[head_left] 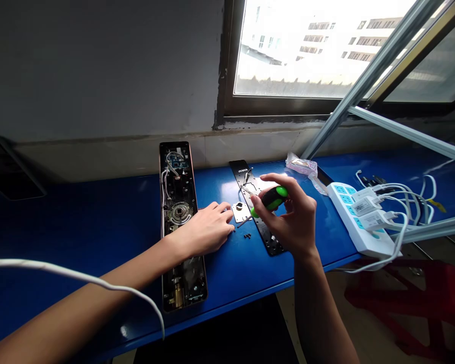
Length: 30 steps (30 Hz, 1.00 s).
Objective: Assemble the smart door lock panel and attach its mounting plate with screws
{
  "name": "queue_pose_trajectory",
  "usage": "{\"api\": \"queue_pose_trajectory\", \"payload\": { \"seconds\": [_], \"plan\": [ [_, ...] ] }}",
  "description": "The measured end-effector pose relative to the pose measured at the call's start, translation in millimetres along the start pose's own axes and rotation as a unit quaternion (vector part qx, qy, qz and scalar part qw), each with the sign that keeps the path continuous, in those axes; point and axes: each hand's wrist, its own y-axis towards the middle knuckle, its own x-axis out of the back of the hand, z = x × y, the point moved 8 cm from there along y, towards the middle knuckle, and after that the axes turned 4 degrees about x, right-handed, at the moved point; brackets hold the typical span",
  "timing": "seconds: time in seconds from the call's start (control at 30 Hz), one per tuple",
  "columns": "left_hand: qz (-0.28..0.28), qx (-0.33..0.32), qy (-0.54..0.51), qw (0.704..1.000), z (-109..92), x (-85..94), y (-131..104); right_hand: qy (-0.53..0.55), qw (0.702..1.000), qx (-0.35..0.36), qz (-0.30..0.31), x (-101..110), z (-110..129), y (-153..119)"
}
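My right hand grips a green and black screwdriver, its shaft pointing down and left. My left hand reaches across a long open lock housing with a circuit board and wires inside. Its fingers are bent together low over the tabletop; whether anything is between them is hidden. Near those fingertips is a small cluster of dark screws. A square metal plate with a dark round centre lies just beyond the fingers. Partly behind my right hand rests a long black panel.
A white power strip with several plugged chargers and cables stands right on the blue table. A plastic bag lies at the back near a metal frame. A white cable crosses the lower left. A red stool stands below.
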Motion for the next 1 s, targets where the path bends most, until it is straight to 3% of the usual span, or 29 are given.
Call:
{"api": "queue_pose_trajectory", "payload": {
  "seconds": [0.13,0.27,0.43,0.63,0.77,1.0],
  "plan": [
    [-0.031,-0.001,-0.001,1.000,0.2,2.5,-1.0,-0.013,1.000,0.008,0.009,-6.1,-1.8,0.1],
    [-0.072,0.032,-0.014,0.997,8.9,18.3,-7.3,-0.004,1.000,0.021,-0.010,-2.6,4.2,5.4],
    [-0.129,0.073,-0.048,0.988,22.7,48.1,-30.6,0.038,0.997,0.063,-0.039,-2.1,34.9,23.9],
    [-0.219,0.086,-0.019,0.972,28.4,68.5,-71.0,0.074,0.990,0.092,-0.076,-13.9,73.8,43.7],
    [-0.258,0.100,0.004,0.961,28.4,75.4,-96.4,0.109,0.982,0.122,-0.099,-25.3,85.5,48.8],
    [-0.266,0.130,-0.007,0.955,32.7,72.9,-124.1,0.111,0.983,0.124,-0.071,-53.3,90.3,53.3]
  ]
}}
